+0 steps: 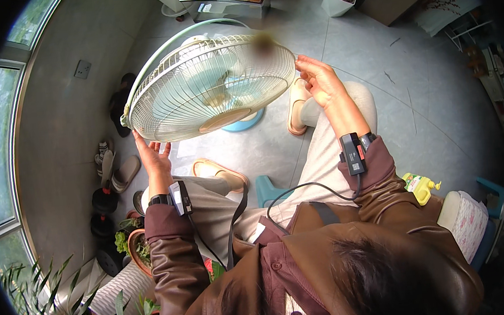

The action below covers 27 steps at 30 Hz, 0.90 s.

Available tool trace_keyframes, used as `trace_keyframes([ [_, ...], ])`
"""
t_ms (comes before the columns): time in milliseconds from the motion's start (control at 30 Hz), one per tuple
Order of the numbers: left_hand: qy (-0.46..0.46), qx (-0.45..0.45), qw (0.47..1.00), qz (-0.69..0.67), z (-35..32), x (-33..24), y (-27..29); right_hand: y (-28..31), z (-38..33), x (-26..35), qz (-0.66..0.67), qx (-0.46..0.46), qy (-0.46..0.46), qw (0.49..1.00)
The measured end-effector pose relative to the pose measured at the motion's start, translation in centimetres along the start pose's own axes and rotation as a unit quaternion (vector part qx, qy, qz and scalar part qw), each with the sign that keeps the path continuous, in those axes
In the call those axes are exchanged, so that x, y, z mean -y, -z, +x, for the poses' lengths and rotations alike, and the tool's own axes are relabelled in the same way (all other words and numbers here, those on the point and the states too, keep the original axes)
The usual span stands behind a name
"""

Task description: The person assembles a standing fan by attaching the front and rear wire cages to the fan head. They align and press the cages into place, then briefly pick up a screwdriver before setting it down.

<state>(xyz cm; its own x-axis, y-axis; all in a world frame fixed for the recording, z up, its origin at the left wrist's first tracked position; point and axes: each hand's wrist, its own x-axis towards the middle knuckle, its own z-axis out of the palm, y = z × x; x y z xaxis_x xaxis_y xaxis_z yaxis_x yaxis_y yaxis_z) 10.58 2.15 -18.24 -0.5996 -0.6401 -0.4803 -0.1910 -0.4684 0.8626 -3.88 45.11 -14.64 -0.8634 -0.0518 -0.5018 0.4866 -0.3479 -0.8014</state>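
Observation:
Between my hands is an electric fan with a round white wire guard and pale blue blades, its front tilted up toward me. A pale green hoop curves round its far left side. My left hand grips the guard's lower left rim, the thumb and fingertips partly hidden by the wires. At the right end of the rim my right hand has its thumb and fingers closed on the edge. Below the guard, part of a blue round base shows.
Slippers and shoes line the left wall, near dark round weights. Potted plants stand lower left. Ahead is a glass-topped table with a bowl. A yellow bottle sits at my right. A teal stool shows between my legs.

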Motion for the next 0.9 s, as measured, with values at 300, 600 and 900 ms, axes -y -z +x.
trace_keyframes([
  [300,-0.014,0.002,1.000,0.003,-0.6,-0.1,-0.5,-0.6,0.7,0.0,0.030,0.011,0.007,0.999],
  [600,-0.002,-0.008,1.000,-0.007,-0.8,-0.3,-0.6,-0.8,2.6,0.4,-0.063,0.003,0.001,0.998],
  [900,0.019,-0.055,0.998,-0.019,-0.7,-0.4,-0.9,0.4,4.6,4.9,-0.255,0.181,-0.042,0.949],
])
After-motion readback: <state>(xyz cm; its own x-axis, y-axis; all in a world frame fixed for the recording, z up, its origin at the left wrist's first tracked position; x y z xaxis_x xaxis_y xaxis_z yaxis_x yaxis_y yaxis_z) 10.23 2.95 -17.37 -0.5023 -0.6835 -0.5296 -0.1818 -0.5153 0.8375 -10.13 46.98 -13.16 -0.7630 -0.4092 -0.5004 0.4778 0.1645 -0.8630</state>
